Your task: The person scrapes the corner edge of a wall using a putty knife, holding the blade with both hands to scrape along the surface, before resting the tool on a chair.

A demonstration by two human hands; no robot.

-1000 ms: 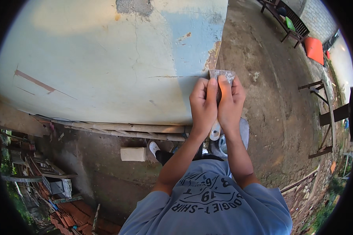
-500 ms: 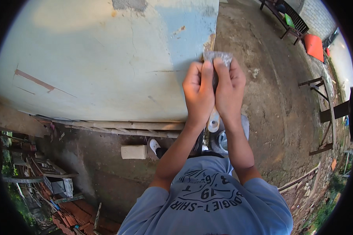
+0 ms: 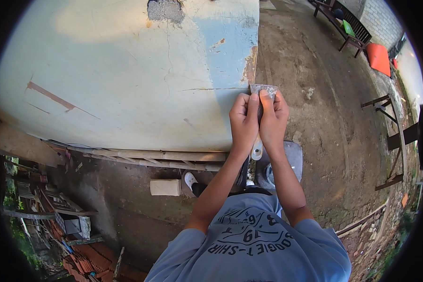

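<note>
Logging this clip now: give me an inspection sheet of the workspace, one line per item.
Surface: pale wall with a blue patch, a crack and a chipped brown edge.
Job's things: scraper, its flat end at the wall's edge; contact unclear.
Clutter: pale block on the ground; reddish tiles at lower left.
Hands: left hand and right hand hold the scraper together.
Cables: nothing seen that is clearly a cable.
Surroundings: poles along the wall's foot; dark bench and orange sheet at upper right.
</note>
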